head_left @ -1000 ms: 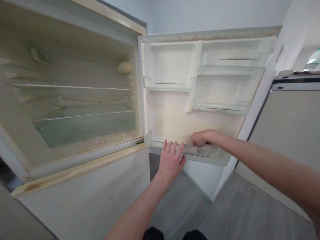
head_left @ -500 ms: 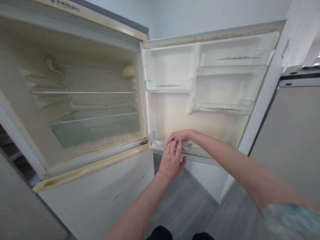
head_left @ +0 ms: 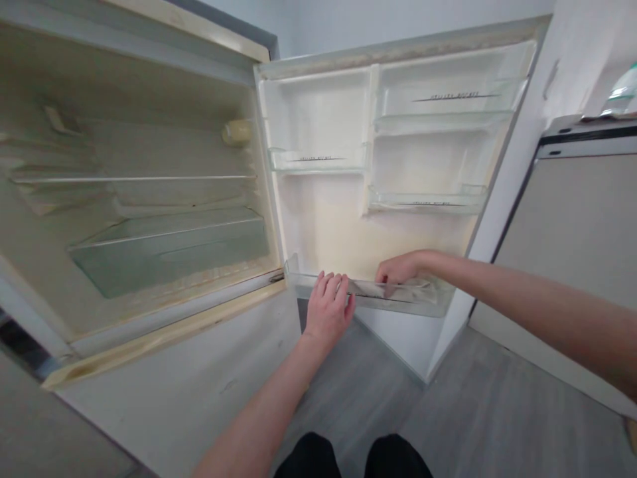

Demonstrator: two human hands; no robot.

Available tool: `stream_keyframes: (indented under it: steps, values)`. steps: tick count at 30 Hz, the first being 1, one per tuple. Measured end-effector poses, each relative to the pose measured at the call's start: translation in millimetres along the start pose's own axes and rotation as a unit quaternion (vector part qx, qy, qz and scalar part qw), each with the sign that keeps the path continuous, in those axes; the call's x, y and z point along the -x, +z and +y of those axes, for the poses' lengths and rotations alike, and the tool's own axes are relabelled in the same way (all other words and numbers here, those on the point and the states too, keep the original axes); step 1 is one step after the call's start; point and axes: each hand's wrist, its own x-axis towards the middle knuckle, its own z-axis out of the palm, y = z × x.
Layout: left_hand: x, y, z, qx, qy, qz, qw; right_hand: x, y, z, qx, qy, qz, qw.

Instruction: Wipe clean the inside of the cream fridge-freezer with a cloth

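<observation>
Now the right hand [head_left: 398, 269] is sliding back rightward inside the bottom door bin [head_left: 423, 302], fingers curled on its contents, which cannot be identified. The left hand [head_left: 327, 309], fingers loosely bent, is gripping the bin's front rim, steadying it on the refrigerator door [head_left: 328, 226].

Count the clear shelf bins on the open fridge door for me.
4: upper-left bin, top-right bin, middle-right bin, and the bottom bin, where both hands are. None looks hidden.
</observation>
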Motion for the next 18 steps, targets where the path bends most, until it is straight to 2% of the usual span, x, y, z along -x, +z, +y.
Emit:
stream_keyframes:
  steps: [2, 4, 6, 8, 10, 13, 17, 18]
  values:
    - [1.4, 1.5, 1.0, 0.001, -0.007, 0.003, 1.000, 34.4, 3.8, 16.7, 0.052, 0.043, 0.041, 0.997]
    - [1.9, 2.1, 3.4, 0.000, -0.013, 0.002, 1.000, 59.1, 8.9, 23.4, 0.128, 0.053, 0.102, 0.985]
    - [1.4, 1.5, 6.7, 0.002, -0.020, -0.002, 1.000, 70.7, 16.9, 20.0, 0.168, 0.044, 0.187, 0.967]
    - [1.1, 0.2, 9.6, 0.009, -0.028, -0.009, 1.000, 68.3, 29.9, 8.3, 0.168, 0.020, 0.287, 0.943]
    - [4.5, -2.3, 11.3, 0.019, -0.033, -0.023, 0.999, 53.8, 47.8, -8.1, 0.168, -0.035, 0.365, 0.915]
    - [23.8, -9.7, 12.8, 0.036, -0.072, -0.029, 0.996, 15.7, 74.3, -34.8, 0.195, -0.150, 0.420, 0.874]
    - [76.5, -26.4, 21.5, 0.009, -0.200, 0.064, 0.978, -46.2, 86.6, -77.0, 0.278, -0.264, 0.443, 0.810]
    - [93.2, -30.3, 25.8, 0.014, -0.218, 0.061, 0.974, -60.9, 85.7, -90.0, 0.305, -0.281, 0.439, 0.797]
